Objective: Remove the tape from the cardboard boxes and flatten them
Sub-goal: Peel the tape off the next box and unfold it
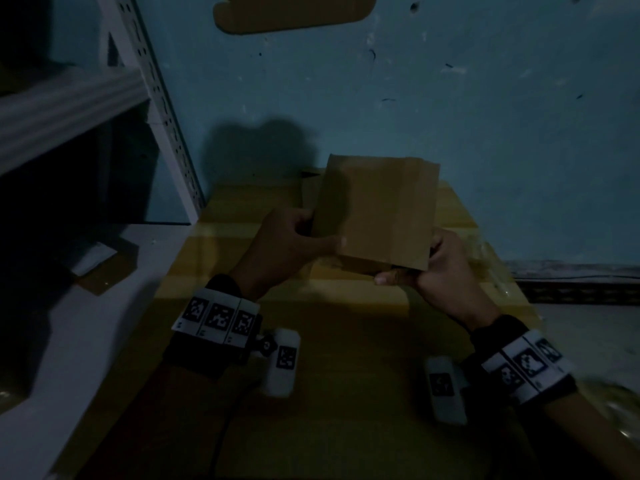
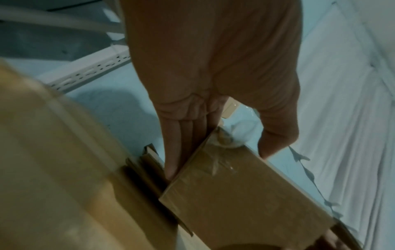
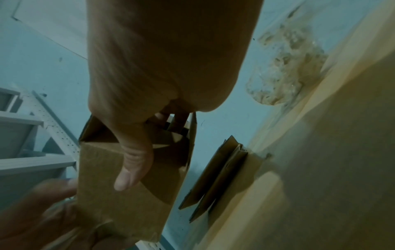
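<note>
A small brown cardboard box (image 1: 377, 213) is held in the air between both hands, above a large taped carton (image 1: 311, 358). My left hand (image 1: 294, 237) grips its left side, fingers along one face and thumb on the other. In the left wrist view clear tape (image 2: 215, 162) shows wrinkled across the small box (image 2: 245, 194). My right hand (image 1: 426, 268) holds the near right corner, thumb (image 3: 132, 169) lying on the outer face of the box (image 3: 119, 194) and fingers reaching into its open end.
A white slotted metal shelf (image 1: 152, 81) stands at the left. Flattened cardboard pieces (image 3: 215, 175) lean at the carton's far edge. Crumpled clear tape (image 3: 286, 74) lies on the carton's right side. A teal wall (image 1: 485, 116) rises behind.
</note>
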